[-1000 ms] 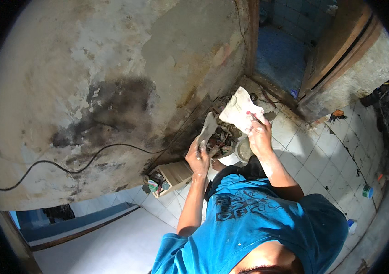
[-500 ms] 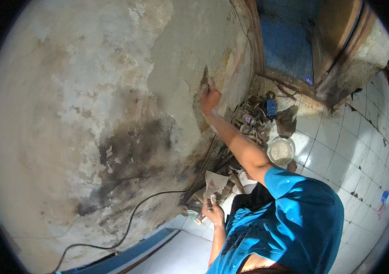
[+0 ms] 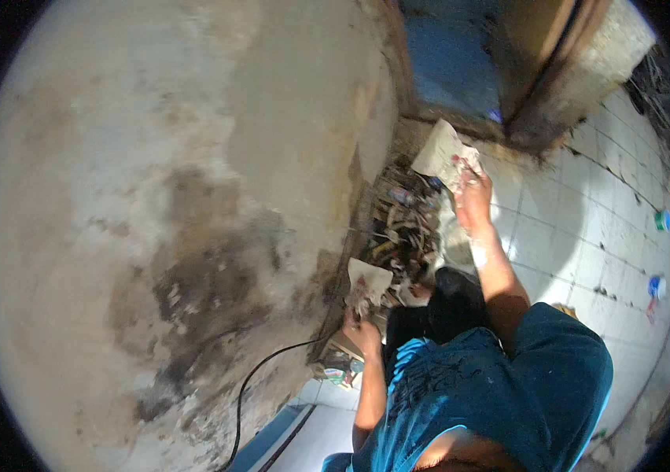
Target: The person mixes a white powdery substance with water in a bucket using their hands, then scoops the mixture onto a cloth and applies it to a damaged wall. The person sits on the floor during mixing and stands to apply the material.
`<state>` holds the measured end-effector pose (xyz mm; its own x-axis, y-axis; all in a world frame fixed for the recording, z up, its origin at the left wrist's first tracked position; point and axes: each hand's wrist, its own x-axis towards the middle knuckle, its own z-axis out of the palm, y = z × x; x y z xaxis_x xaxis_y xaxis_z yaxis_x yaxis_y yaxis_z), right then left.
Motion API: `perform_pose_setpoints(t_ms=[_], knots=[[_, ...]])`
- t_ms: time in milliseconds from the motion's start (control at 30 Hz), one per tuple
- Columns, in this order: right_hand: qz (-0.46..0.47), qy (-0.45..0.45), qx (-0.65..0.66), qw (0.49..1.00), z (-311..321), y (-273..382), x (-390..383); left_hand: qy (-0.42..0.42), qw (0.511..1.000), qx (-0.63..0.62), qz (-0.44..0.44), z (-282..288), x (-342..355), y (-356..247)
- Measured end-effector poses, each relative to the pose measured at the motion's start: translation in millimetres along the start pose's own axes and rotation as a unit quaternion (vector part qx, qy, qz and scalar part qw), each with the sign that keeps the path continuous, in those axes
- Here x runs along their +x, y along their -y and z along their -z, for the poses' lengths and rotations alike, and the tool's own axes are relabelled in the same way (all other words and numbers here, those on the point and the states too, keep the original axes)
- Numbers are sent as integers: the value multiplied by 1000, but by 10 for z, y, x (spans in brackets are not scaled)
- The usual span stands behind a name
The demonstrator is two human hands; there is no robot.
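My right hand [image 3: 473, 198] is closed around the lower end of a wide, flat, pale scraper [image 3: 439, 155] with reddish stains and whitish paste near the grip. It is held out over the floor, away from the wall. My left hand [image 3: 362, 333], low beside the wall, is closed on a second pale flat scraper [image 3: 371, 277], also smeared with paste. The wall [image 3: 296, 110] at left carries a smooth grey plastered area. Below it is a dark, flaking patch [image 3: 209, 267]. Partly hidden behind my right forearm is a tub of pale paste [image 3: 458, 244].
Rubble and scraps [image 3: 402, 228] lie along the wall's foot. A black cable [image 3: 242, 393] hangs low at left. Beyond is a doorway [image 3: 449, 63] with a blue floor. On the white tiles [image 3: 555, 228] at right stand a green container [image 3: 663, 220] and a blue-and-white one [image 3: 656, 286].
My right hand has left the wall and swung right over the floor, and its scraper now shows its broad face. My left hand stays low with its scraper. The view has shifted slightly.
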<state>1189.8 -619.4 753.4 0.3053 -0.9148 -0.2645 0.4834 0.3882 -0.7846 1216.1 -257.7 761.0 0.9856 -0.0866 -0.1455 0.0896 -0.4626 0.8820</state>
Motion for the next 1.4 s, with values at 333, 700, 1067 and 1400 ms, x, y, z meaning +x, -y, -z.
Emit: perform_pose_setpoints(t_ms=[333,700,1067,1400], knots=[[-176,-80,-236,952,3259,-517,-56,233,962,100,100,-1295,69,1202],[-225,75,-788,568,5409,-3916,1043,245,949,107,167,-3483,-576,3168],[-253,204,-813,483,6433,-5892,1360,250,905,232,253,-3689,-902,3661],[-211,190,-111,953,7369,-5989,1150,213,938,165,220,-3651,-902,3677]])
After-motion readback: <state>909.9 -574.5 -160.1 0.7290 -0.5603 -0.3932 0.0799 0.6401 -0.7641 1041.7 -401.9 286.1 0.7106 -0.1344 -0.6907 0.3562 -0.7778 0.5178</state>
